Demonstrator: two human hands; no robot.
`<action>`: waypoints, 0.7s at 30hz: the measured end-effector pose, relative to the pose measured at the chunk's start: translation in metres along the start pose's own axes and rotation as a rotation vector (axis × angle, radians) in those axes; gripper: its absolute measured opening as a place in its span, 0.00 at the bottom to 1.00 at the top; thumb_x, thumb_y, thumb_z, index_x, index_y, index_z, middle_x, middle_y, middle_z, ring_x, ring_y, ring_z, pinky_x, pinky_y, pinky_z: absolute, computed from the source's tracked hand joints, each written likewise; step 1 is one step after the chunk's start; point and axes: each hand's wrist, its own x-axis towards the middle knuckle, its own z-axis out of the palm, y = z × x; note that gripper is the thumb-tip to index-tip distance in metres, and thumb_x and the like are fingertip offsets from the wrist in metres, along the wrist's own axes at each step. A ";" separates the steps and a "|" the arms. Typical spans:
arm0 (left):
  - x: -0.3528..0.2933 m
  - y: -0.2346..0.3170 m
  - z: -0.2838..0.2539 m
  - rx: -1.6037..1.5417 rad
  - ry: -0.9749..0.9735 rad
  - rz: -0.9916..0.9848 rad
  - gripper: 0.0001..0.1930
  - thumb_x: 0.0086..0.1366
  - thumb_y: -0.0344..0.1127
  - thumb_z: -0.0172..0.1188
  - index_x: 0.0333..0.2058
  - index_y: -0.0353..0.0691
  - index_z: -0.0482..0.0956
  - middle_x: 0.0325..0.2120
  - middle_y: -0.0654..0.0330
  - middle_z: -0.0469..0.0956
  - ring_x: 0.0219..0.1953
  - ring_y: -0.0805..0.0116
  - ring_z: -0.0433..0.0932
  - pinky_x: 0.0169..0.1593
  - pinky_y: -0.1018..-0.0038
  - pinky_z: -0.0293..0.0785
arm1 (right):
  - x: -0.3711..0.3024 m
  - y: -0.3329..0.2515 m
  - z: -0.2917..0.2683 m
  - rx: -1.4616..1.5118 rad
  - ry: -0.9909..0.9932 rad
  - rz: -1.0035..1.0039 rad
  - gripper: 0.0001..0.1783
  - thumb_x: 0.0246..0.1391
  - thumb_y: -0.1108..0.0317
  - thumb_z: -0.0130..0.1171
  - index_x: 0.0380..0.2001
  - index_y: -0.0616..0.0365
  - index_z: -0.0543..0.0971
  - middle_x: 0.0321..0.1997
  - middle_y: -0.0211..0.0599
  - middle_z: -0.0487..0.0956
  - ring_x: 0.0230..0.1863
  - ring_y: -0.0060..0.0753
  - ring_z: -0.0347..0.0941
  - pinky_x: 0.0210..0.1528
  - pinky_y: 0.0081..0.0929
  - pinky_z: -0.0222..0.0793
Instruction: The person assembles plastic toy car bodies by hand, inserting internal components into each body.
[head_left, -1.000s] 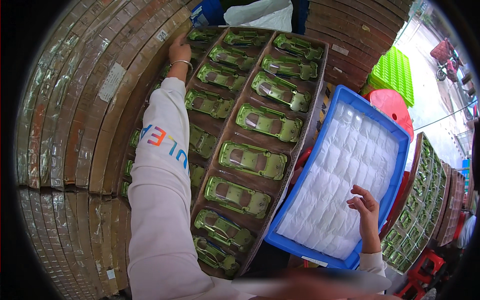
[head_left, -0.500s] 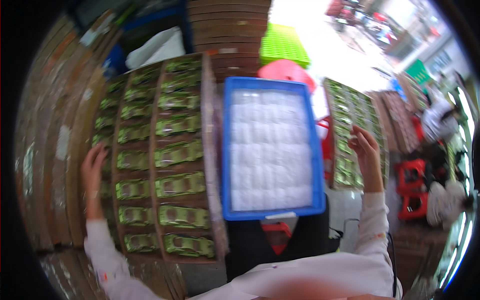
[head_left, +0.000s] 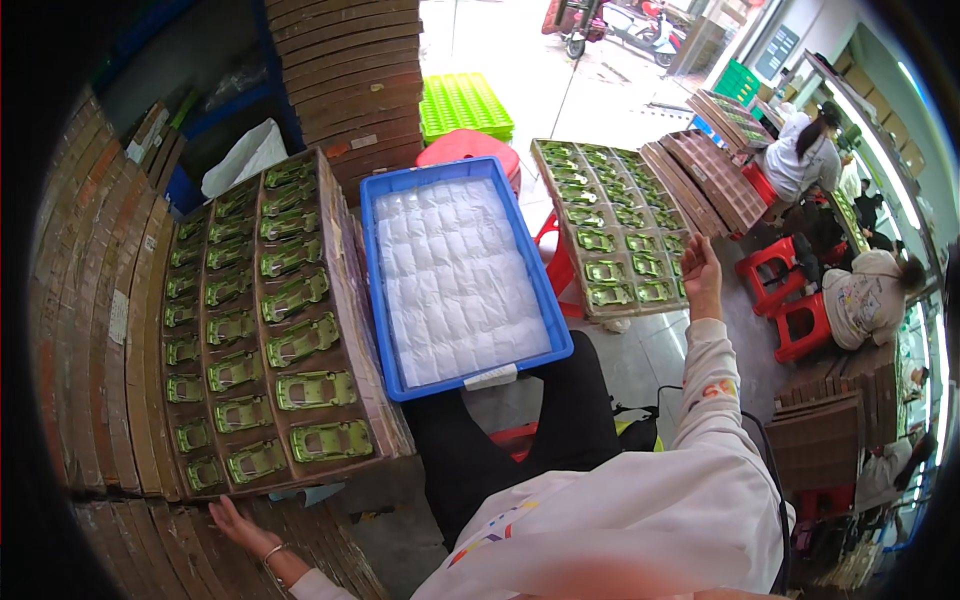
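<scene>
My left hand (head_left: 243, 528) is palm up with its fingers stretched, right at the near edge of a brown divided tray (head_left: 225, 395). Rows of shiny green toy car bodies (head_left: 328, 440) fill that tray's compartments. On the other side my right hand (head_left: 702, 275), open and holding nothing visible, is raised beside the right edge of a second tray (head_left: 622, 310) of green car bodies. Whether it touches that edge I cannot tell. Across my lap, between the trays, rests a blue plastic tray (head_left: 560, 340) lined with rows of white wrapped packets (head_left: 455, 270).
Stacked brown trays (head_left: 345, 80) rise behind, with more stacks (head_left: 100, 350) along the left. A red stool (head_left: 470, 147) and a lime-green crate (head_left: 465, 105) stand beyond the blue tray. Several people sit at the right, near red stools (head_left: 800, 325).
My left hand has moved from the left tray's far side to its near edge, fingers now extended. The view has swung right, shifting the trays leftward; my right hand remains by the right tray.
</scene>
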 end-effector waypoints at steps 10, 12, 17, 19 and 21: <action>0.035 -0.012 0.029 -0.071 0.012 -0.458 0.52 0.46 0.58 0.72 0.64 0.38 0.59 0.65 0.54 0.55 0.61 0.56 0.62 0.50 0.59 0.72 | -0.045 -0.019 -0.139 -0.135 0.320 0.064 0.11 0.57 0.62 0.60 0.42 0.51 0.81 0.37 0.26 0.81 0.35 0.24 0.75 0.39 0.22 0.72; 0.051 -0.022 0.015 -0.078 0.004 -0.428 0.48 0.47 0.59 0.71 0.62 0.41 0.64 0.64 0.54 0.56 0.57 0.56 0.66 0.44 0.58 0.75 | -0.061 -0.002 -0.153 -0.134 0.342 0.114 0.12 0.57 0.62 0.61 0.43 0.51 0.81 0.37 0.25 0.81 0.35 0.22 0.75 0.37 0.21 0.73; 0.027 -0.011 0.035 -0.026 -0.003 -0.426 0.47 0.49 0.62 0.69 0.63 0.45 0.63 0.64 0.54 0.56 0.55 0.55 0.67 0.43 0.55 0.74 | -0.099 0.016 -0.218 -0.121 0.425 0.191 0.13 0.55 0.61 0.62 0.43 0.50 0.81 0.37 0.23 0.80 0.35 0.21 0.75 0.36 0.19 0.74; 0.037 -0.013 0.025 -0.037 -0.032 -0.461 0.46 0.49 0.61 0.69 0.62 0.45 0.64 0.64 0.54 0.57 0.54 0.55 0.68 0.43 0.54 0.74 | -0.106 0.039 -0.230 -0.098 0.438 0.226 0.14 0.56 0.62 0.60 0.45 0.53 0.80 0.39 0.27 0.79 0.36 0.25 0.74 0.38 0.23 0.72; 0.040 -0.012 0.025 -0.039 -0.036 -0.474 0.43 0.49 0.60 0.70 0.60 0.45 0.66 0.60 0.54 0.62 0.52 0.54 0.69 0.44 0.53 0.73 | -0.107 0.062 -0.239 -0.068 0.431 0.308 0.16 0.55 0.62 0.60 0.46 0.52 0.80 0.39 0.27 0.79 0.36 0.25 0.73 0.38 0.23 0.72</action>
